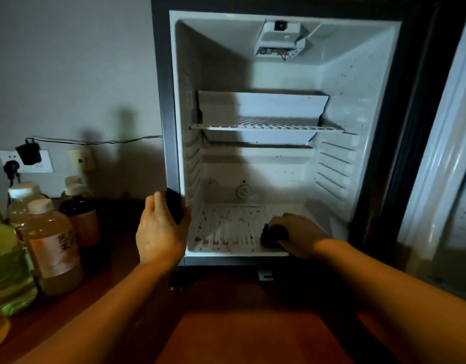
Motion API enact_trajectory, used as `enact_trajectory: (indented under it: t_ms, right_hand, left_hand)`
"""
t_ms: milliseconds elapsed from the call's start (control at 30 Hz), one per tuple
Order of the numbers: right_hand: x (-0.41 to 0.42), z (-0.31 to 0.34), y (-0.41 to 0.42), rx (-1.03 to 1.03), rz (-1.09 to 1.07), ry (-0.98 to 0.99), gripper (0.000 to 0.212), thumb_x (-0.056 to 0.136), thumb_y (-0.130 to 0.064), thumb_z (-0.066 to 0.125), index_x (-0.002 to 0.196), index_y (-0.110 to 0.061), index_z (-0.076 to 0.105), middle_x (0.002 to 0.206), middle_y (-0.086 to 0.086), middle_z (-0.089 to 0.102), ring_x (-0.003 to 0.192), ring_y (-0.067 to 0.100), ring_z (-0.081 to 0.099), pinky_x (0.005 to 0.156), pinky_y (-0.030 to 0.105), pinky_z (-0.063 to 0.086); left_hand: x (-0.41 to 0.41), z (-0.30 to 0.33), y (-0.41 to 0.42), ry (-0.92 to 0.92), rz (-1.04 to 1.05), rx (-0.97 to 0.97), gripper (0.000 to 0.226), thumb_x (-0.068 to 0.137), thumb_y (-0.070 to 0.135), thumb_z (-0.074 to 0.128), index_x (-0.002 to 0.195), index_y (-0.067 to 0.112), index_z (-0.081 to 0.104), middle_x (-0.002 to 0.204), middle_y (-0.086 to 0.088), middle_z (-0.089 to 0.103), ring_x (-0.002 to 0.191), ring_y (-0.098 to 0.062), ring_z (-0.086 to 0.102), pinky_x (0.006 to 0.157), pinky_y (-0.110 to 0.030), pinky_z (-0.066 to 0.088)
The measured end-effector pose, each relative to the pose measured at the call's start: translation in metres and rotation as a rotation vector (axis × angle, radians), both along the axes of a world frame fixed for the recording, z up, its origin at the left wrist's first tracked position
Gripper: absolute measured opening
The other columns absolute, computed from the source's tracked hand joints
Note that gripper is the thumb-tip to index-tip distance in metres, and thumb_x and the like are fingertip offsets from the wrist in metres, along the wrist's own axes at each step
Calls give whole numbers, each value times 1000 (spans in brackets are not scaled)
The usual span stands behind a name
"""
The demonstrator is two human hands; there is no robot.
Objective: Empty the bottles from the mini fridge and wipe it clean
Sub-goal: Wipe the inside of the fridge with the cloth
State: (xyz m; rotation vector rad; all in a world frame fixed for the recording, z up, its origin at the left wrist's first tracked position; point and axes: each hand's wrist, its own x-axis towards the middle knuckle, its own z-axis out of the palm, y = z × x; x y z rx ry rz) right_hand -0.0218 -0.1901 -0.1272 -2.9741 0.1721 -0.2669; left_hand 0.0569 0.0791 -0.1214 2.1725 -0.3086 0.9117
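Observation:
The mini fridge (363,106) stands open on a wooden surface, with no bottle inside it. Its white floor (226,232) shows reddish stains. My right hand (297,236) reaches inside at the lower right and grips a dark cloth (270,236) pressed on the fridge floor. My left hand (158,229) holds a dark object (175,206) against the fridge's left front edge; what it is stays unclear. Several bottles (53,248) with pale, yellow and dark drinks stand on the wood at the left.
A wire shelf (266,127) crosses the fridge's middle, and a white control box (281,38) hangs from its ceiling. The open door (447,153) stands at the right. Wall sockets with plugs (27,158) and a cable sit behind the bottles.

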Motion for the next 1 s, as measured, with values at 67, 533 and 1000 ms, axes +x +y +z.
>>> enact_trajectory:
  t_ms: [67, 533, 1000]
  right_hand:
    - [6, -3, -2, 11, -8, -48, 18, 90, -26, 57, 106, -26, 65, 109, 1, 62, 101, 23, 57, 87, 31, 47]
    - [62, -1, -30, 224, -102, -277, 12, 90, -20, 51, 97, -18, 60, 94, 4, 64, 86, 25, 61, 71, 31, 48]
    - [137, -32, -70, 43, -148, -109, 49, 86, -23, 60, 133, -25, 51, 130, 2, 49, 117, 25, 51, 94, 37, 49]
  left_hand:
    - [-6, -2, -5, -139, 120, 32, 43, 81, 28, 73, 103, 8, 43, 102, -16, 48, 92, -34, 50, 73, -43, 43]
    - [-14, -27, -144, 259, -577, 869, 68, 101, 31, 35, 154, 14, -4, 162, -5, -6, 149, -22, -5, 119, -38, -3]
    - [66, -16, -198, 213, -603, 689, 77, 88, 5, 53, 153, 13, 13, 154, -6, 27, 139, -23, 28, 115, -33, 24]
